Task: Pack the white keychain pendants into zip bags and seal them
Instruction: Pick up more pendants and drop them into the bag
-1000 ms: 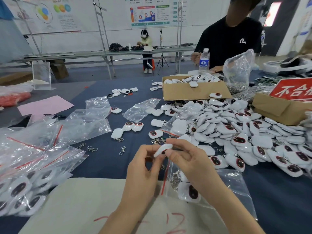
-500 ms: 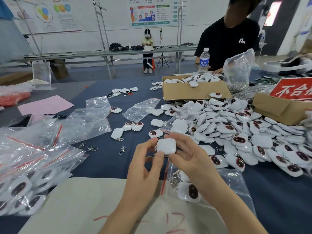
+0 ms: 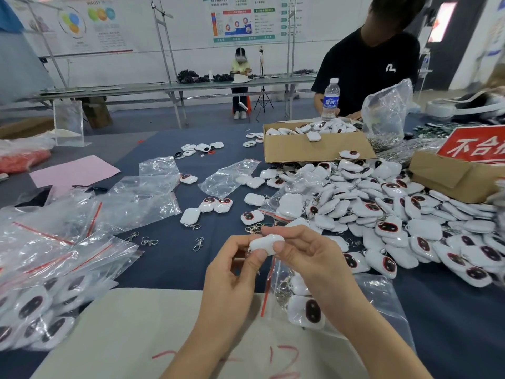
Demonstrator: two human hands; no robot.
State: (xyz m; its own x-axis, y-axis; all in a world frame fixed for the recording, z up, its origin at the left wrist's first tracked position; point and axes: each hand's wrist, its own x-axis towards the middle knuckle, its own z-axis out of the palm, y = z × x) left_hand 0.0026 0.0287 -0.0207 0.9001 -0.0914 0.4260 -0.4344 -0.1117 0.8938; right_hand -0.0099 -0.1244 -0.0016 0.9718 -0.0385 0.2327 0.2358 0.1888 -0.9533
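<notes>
Above the red-striped mouth of the zip bag (image 3: 382, 294), we hold one white pendant (image 3: 265, 243) between both hands. Our left hand (image 3: 232, 274) pinches its near edge between thumb and forefinger, with the other fingers curled underneath. Our right hand (image 3: 308, 258) pinches the other end, thumb toward us. We judge that this two-handed hold lets us turn the piece and check it before it goes in.

The bag lies flat on the table (image 3: 169, 263) under our right wrist with its opening toward our hands, so the drop is short. Some pendants and their clasps sit inside it. To the right, the heap of loose pendants (image 3: 382, 209) is within easy reach, while the filled bags (image 3: 41, 296) lie to the left, out of the way. Whether the held pendant carries its clasp we cannot tell, as our fingers hide that side.
</notes>
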